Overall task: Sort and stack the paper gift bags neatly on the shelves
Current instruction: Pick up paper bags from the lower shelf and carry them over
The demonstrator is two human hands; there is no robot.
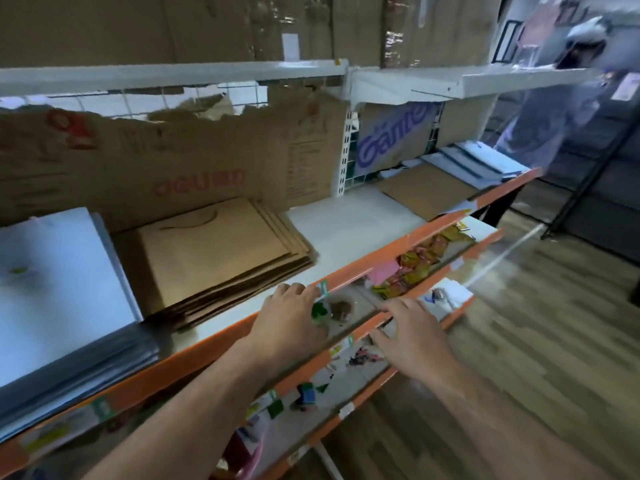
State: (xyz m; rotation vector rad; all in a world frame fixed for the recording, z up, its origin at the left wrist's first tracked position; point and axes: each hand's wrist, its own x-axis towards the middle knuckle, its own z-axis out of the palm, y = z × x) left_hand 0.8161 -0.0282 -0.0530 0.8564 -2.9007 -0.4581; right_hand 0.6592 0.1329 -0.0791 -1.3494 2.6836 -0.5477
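Note:
A stack of flat brown paper gift bags lies on the white shelf, slightly fanned. To its left sits a stack of pale blue-white bags. Another brown bag and a pile of white-blue bags lie farther right on the same shelf. My left hand rests palm down over the shelf's orange front edge, fingers apart, holding nothing. My right hand hovers over the lower shelf's edge, fingers spread, empty.
Torn cardboard sheets line the back of the shelf. Lower shelves hold small colourful packets and trinkets. Cardboard boxes sit on the top shelf. A person stands at the right end of the aisle. Wood floor lies to the right.

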